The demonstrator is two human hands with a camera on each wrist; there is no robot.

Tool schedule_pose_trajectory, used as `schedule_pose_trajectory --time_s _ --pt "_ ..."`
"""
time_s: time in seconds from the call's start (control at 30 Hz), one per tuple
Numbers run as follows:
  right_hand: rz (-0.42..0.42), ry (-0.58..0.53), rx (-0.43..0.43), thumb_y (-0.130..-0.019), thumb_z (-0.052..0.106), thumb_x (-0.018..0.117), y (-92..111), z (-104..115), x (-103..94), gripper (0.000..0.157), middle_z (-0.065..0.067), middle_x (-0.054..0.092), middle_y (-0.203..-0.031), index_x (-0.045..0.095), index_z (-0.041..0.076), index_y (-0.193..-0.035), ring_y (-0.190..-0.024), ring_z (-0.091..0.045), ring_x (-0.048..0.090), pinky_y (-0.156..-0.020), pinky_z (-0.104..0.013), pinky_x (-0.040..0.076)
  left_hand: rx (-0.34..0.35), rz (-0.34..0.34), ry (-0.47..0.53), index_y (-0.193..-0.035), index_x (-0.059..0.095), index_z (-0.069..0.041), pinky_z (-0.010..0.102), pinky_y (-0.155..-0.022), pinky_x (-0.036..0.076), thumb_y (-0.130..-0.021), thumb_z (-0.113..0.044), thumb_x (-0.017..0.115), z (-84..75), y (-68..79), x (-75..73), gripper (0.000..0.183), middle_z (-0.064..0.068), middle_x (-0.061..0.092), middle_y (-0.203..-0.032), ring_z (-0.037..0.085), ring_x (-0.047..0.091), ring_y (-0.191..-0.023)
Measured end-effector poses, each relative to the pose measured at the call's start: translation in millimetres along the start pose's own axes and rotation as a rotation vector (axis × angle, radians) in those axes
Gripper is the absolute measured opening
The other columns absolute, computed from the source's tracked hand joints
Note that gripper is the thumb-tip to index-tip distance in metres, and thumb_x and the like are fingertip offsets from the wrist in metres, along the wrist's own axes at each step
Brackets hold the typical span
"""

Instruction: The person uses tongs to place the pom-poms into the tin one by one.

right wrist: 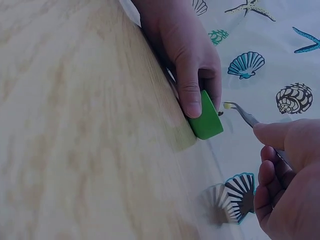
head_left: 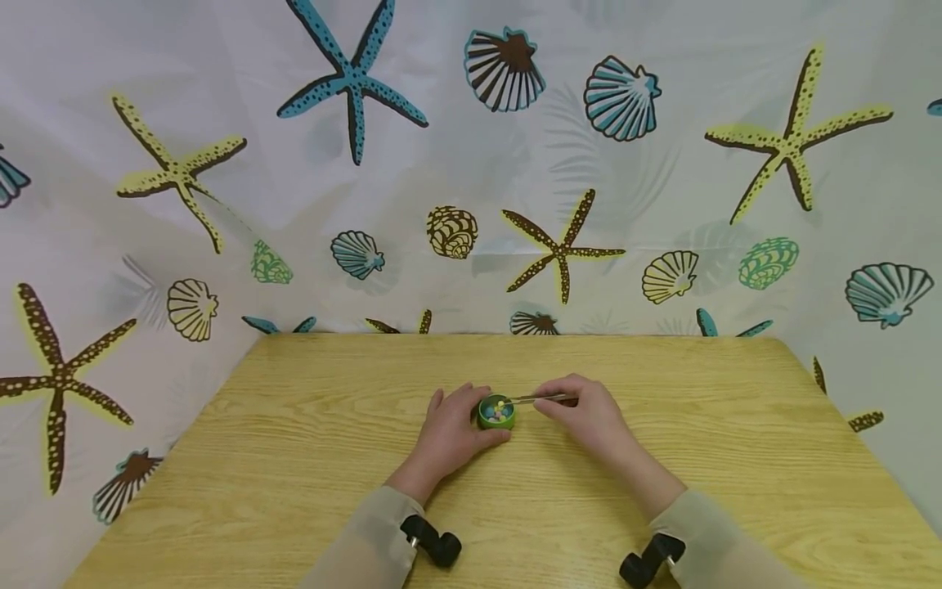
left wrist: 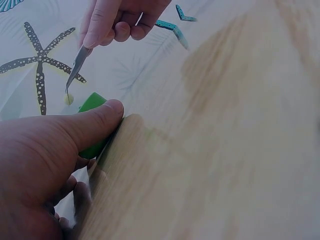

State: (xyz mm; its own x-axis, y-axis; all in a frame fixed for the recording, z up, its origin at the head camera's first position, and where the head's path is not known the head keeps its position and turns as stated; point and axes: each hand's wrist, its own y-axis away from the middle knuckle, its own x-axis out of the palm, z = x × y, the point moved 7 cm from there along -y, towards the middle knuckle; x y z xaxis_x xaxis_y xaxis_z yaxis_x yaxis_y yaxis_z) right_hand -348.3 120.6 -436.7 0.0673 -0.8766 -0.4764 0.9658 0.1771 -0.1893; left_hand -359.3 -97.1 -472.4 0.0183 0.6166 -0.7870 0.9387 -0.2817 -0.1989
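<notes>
My left hand (head_left: 455,432) holds a small round green container (head_left: 497,424) on the wooden table, its thumb against the near side and fingers around the far side. Inside lie several small colourful beads (head_left: 495,415), blue, pink and yellow among them. From the right, my right hand (head_left: 589,415) pinches a pair of metal tweezers (head_left: 533,399) between thumb and fingers. Their bent tips grip a small yellow bead (right wrist: 228,106), seen just above the container's opening in the right wrist view. The container's green wall (left wrist: 92,101) shows partly behind my left thumb in the left wrist view.
The wood-grain table (head_left: 353,368) stretches out on both sides of the hands. Behind and beside it hangs a pale cloth (head_left: 412,180) printed with starfish and shells. A black wrist mount (head_left: 430,540) sits on the left sleeve, another mount (head_left: 652,559) on the right.
</notes>
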Motion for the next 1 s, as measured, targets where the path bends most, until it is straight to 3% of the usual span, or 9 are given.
schedule_pose_trajectory --time_s 0.6,1.0 --pt "0.004 0.028 0.000 -0.102 0.016 0.083 1.6 -1.9 8.8 0.009 0.003 0.074 -0.102 0.088 0.015 -0.110 -0.090 -0.015 0.067 -0.078 -0.032 0.055 0.008 -0.013 0.001 -0.150 0.066 -0.004 0.069 -0.132 0.011 -0.092 -0.039 0.093 1.3 0.1 0.3 0.072 0.016 0.064 -0.154 0.040 0.046 -0.155" --pt "-0.008 0.002 0.045 -0.104 0.018 0.081 3.4 -2.9 1.8 0.014 0.000 0.076 -0.115 0.087 0.016 -0.117 -0.101 -0.017 0.071 -0.084 -0.035 0.057 0.004 -0.005 -0.004 -0.149 0.066 -0.003 0.069 -0.132 0.011 -0.092 -0.039 0.093 1.1 -0.1 0.6 0.072 0.016 0.064 -0.154 0.041 0.046 -0.155"
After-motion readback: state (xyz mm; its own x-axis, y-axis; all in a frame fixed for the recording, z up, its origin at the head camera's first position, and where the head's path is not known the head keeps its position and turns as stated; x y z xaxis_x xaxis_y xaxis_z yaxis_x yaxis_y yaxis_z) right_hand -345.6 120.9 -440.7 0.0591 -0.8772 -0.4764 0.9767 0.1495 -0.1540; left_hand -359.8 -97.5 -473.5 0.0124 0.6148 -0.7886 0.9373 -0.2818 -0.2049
